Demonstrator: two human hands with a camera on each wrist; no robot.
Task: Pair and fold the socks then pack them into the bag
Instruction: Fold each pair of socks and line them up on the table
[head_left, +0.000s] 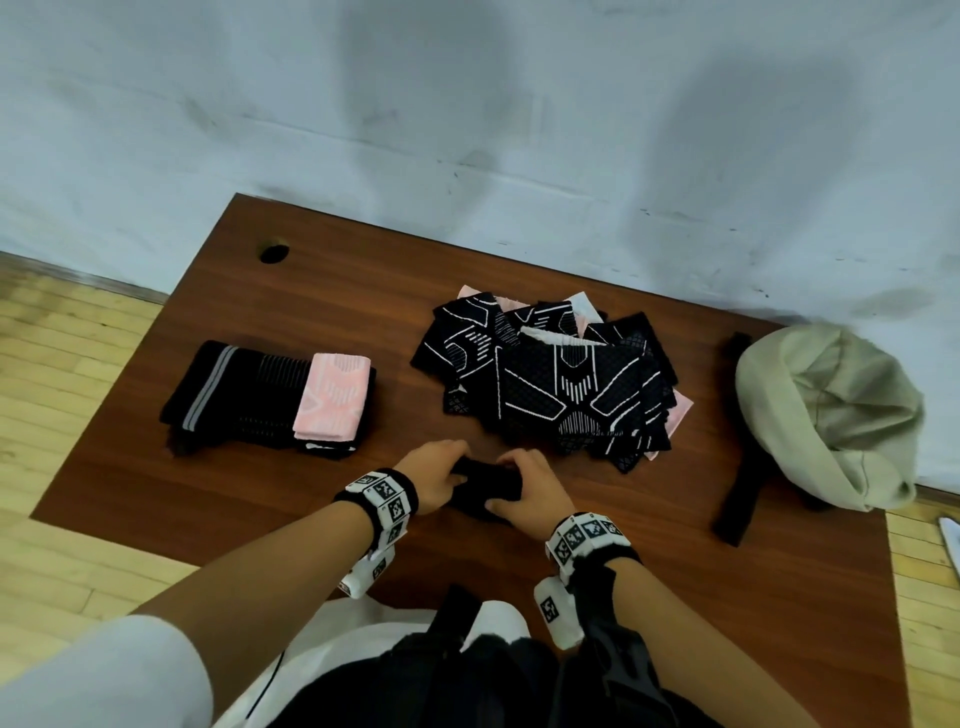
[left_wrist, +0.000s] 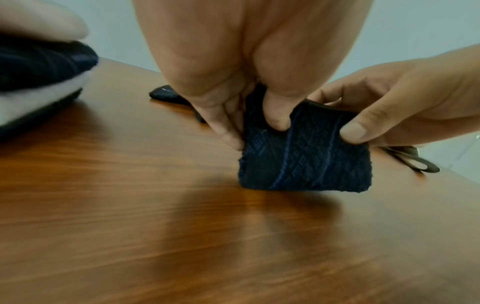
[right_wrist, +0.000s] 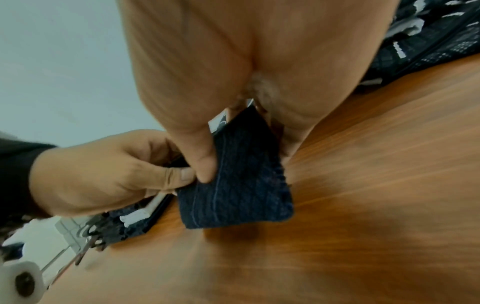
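Note:
A folded dark sock pair (head_left: 485, 486) sits on the brown table (head_left: 260, 493) near its front edge, between both hands. My left hand (head_left: 436, 475) pinches its left end, thumb and fingers curled on the fabric (left_wrist: 298, 152). My right hand (head_left: 524, 491) pinches the right end (right_wrist: 233, 185). Behind them lies a loose heap of black-and-white patterned and pink socks (head_left: 556, 379). At the left rests a stack of folded pairs (head_left: 270, 397) with a pink one on top. A beige cloth bag (head_left: 831, 415) with a black strap (head_left: 737, 467) lies at the right edge.
A round cable hole (head_left: 274, 253) is in the table's far left corner. A pale wall (head_left: 467, 104) rises behind the table. Wooden floor (head_left: 62, 395) shows at the left. My white sleeve and dark clothing fill the bottom of the head view.

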